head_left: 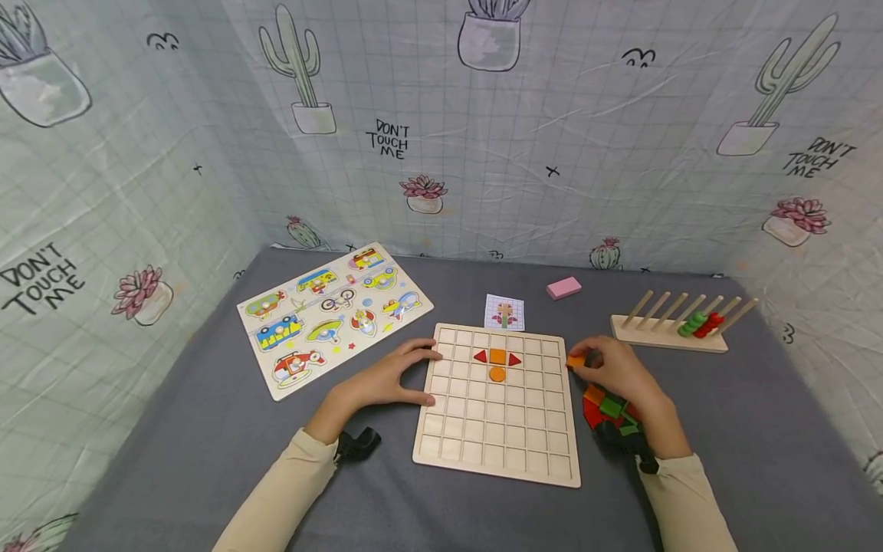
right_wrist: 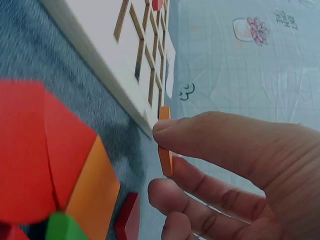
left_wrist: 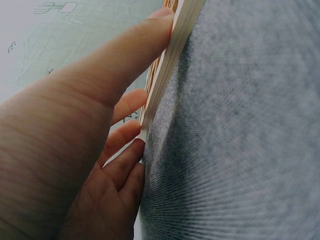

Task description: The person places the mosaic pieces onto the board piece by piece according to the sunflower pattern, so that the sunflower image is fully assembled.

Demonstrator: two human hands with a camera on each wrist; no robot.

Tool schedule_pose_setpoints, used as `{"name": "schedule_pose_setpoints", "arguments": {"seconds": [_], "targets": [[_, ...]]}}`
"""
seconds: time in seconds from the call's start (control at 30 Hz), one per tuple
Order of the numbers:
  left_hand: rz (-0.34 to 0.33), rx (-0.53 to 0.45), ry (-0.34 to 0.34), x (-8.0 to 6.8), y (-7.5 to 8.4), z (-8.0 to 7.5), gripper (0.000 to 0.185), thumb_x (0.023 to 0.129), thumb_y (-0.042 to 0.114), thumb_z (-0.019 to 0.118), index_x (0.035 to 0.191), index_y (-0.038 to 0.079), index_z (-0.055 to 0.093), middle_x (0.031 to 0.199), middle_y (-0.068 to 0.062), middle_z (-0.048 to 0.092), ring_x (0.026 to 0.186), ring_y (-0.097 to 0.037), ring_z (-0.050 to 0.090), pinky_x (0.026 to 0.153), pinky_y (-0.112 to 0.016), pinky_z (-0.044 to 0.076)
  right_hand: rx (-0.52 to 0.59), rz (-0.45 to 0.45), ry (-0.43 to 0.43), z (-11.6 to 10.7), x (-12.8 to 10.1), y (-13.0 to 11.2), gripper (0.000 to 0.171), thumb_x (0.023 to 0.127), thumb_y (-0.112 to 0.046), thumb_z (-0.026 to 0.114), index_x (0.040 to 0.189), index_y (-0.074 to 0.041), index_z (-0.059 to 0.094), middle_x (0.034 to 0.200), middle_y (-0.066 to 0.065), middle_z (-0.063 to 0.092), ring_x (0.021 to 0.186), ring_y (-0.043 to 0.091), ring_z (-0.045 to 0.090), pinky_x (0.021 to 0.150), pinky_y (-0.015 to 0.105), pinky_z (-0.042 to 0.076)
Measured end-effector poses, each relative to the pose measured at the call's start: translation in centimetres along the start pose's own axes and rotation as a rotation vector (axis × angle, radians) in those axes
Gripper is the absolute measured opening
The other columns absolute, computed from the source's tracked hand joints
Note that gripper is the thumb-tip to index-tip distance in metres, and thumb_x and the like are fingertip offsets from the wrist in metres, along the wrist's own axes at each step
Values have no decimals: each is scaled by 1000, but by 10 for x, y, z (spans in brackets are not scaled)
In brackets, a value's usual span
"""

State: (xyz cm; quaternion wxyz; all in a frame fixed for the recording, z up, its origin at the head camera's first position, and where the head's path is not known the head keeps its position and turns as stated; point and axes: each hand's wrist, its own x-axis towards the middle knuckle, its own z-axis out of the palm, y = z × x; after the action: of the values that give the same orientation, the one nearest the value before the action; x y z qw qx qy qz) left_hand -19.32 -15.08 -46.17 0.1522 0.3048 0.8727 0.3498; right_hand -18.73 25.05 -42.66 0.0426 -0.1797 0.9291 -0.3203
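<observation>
A wooden grid board lies flat on the grey cloth. On it are an orange square, a red triangle on its left, a second red triangle on its right and an orange disc below. My left hand touches the board's left edge with thumb and fingers spread apart. Just off the board's right edge, my right hand pinches an orange tile between thumb and finger; its full outline is hidden. Under that wrist is a pile of red, green and orange tiles.
A patterned card lies behind the board, with a pink block to its right. A wooden peg rack with green and red beads stands at the right. At the left lies a vehicle picture puzzle. Printed cloth walls enclose the table.
</observation>
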Motion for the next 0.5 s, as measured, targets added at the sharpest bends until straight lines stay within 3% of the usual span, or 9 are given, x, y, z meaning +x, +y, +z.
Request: {"name": "schedule_pose_setpoints", "arguments": {"seconds": [0.27,0.5], "targets": [[-1,2,4,0,0,-1,71,81,38,80,141,16,49,156,-7,29,142,-26,30,112,-48,30,1,-12,-17,11,4,-14,22,83,-2,74,103,5,68,96,16,60,60,12,46,52,25,40],[4,5,8,1,-2,1,71,81,39,80,141,16,50,155,-6,30,142,-26,30,112,-47,31,15,-30,-49,22,8,-27,24,81,-3,76,103,2,69,83,8,56,59,13,44,53,26,38]]}}
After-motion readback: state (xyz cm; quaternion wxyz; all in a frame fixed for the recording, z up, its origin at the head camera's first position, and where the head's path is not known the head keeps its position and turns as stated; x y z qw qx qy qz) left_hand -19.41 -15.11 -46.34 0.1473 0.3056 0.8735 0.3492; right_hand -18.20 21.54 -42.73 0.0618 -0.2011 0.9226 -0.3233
